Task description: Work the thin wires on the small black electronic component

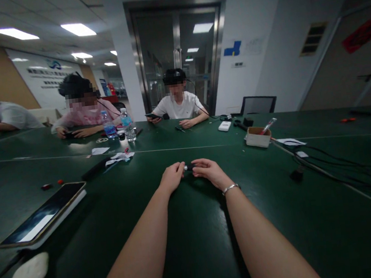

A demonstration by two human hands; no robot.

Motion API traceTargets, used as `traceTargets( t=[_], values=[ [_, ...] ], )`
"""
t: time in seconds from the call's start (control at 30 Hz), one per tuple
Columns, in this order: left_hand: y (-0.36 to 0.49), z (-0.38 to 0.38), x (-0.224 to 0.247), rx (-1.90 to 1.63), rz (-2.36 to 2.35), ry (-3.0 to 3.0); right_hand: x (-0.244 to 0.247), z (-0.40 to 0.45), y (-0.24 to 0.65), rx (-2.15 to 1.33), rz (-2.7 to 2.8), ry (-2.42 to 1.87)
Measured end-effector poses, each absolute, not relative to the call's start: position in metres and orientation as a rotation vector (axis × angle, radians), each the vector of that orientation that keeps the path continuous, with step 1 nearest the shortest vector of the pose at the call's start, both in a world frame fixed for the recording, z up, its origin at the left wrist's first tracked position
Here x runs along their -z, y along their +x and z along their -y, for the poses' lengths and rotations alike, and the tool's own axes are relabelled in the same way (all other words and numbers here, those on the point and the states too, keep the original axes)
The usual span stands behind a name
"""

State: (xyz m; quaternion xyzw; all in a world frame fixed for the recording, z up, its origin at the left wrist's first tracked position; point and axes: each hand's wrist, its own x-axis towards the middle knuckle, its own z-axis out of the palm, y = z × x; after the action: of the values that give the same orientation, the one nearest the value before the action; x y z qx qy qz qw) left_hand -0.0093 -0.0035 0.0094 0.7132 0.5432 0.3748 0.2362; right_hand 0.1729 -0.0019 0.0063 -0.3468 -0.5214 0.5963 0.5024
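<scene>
Both arms stretch forward over the dark green table [195, 227]. Between my fingertips is a small black object with a silver end [190, 167]; its exact kind is too small to make out. My left hand [172, 178] pinches it at the silver end, thumb and fingers together. On the black end, the thumb and fingers of my right hand [210, 172] are closed. A silver bracelet [230, 189] circles the right wrist. The object is held level, close above the tabletop, and fingers partly hide both of its ends.
At left, a phone [43, 215] rests on a white block beside a white rounded case [29, 276]. Water bottles [127, 125] and papers stand farther back. A small box [258, 137] and black cables [345, 161] are at right. Several people sit across the table.
</scene>
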Motion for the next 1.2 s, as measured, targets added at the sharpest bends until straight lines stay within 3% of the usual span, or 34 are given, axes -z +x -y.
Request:
traceTargets(
  t=[1.2],
  values=[
    [-0.0035, 0.0079, -0.0119, -0.964, -1.564, 1.994, -0.0082, 0.0016, 0.1709, -1.415, 1.231, -0.888]
  ],
)
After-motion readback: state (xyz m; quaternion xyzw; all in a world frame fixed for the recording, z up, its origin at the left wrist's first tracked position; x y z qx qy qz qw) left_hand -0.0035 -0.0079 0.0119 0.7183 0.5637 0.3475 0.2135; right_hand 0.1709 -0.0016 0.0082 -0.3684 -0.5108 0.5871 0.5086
